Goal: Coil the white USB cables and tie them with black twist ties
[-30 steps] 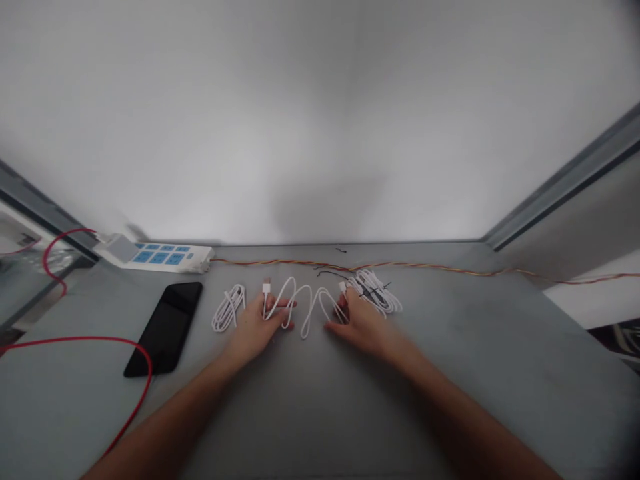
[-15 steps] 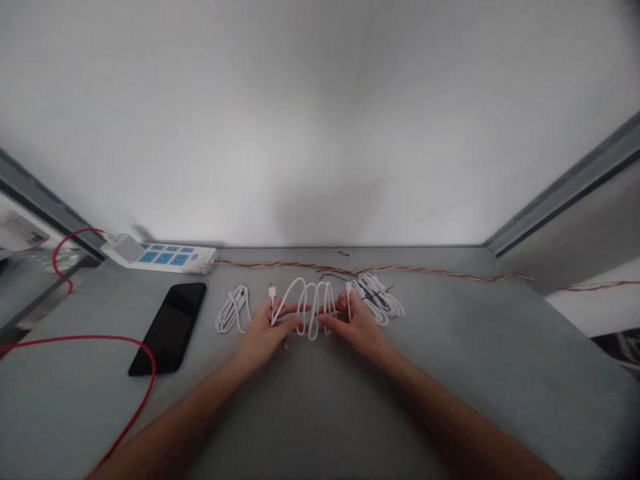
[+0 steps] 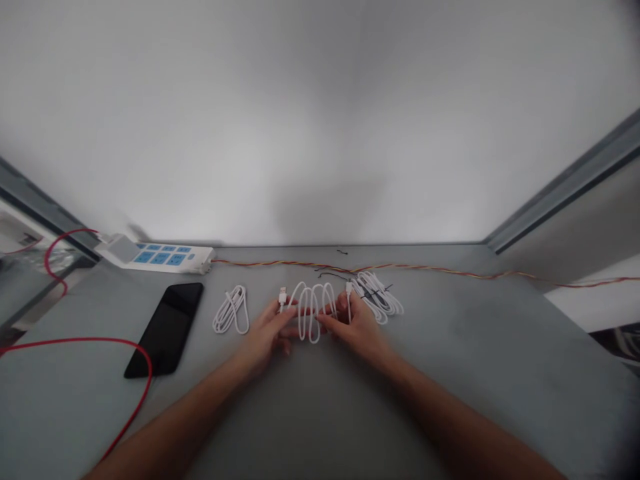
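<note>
Between my two hands a white USB cable (image 3: 315,339) hangs in several loose loops. My left hand (image 3: 270,329) is closed on one end of it, and a USB plug (image 3: 283,294) sticks up above the fingers. On the other side my right hand (image 3: 357,325) pinches the loops with thumb and fingers, and a white connector (image 3: 349,289) points up there. Left of my left hand lies a coiled white cable (image 3: 231,311). Just beyond my right hand is a white cable bundle (image 3: 383,300) with a black tie around it.
A black phone (image 3: 167,327) lies at the left, with a red cable (image 3: 149,373) crossing its lower corner. Behind it sits a white power strip (image 3: 200,259) with blue sockets. A twisted wire (image 3: 430,269) runs along the wall. Small black ties (image 3: 342,252) lie near the back.
My left hand has turned and shifted slightly right, bringing its USB plug closer to the loops. The loops have drawn nearer together. My right hand stays almost in place.
</note>
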### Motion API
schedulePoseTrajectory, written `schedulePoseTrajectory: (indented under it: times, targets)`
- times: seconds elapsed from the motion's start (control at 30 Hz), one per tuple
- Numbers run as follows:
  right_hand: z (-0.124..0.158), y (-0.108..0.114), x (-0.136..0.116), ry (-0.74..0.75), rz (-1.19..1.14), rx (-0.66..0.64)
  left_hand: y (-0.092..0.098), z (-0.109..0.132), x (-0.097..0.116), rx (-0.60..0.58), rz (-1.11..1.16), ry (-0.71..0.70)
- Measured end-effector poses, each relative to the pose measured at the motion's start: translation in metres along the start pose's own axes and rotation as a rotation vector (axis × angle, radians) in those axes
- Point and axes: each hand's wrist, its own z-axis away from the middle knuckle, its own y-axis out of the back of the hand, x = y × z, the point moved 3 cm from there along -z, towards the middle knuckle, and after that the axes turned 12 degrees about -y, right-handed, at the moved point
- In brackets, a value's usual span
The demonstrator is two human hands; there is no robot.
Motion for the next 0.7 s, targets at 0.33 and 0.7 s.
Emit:
schedulePoseTrajectory:
  times: [0.33, 0.7]
  targets:
    - [-0.0018, 0.0026, -0.0011, -0.008, 0.075, 0.079, -0.0023, 0.0006, 0.0009, -0.002, -0.063, -0.006]
    - [-0.0015, 0.0020, 0.0007, -0.004, 0.111, 0.058, 0.0000, 0.0014, -0.0022, -0.058, -0.149, 0.012]
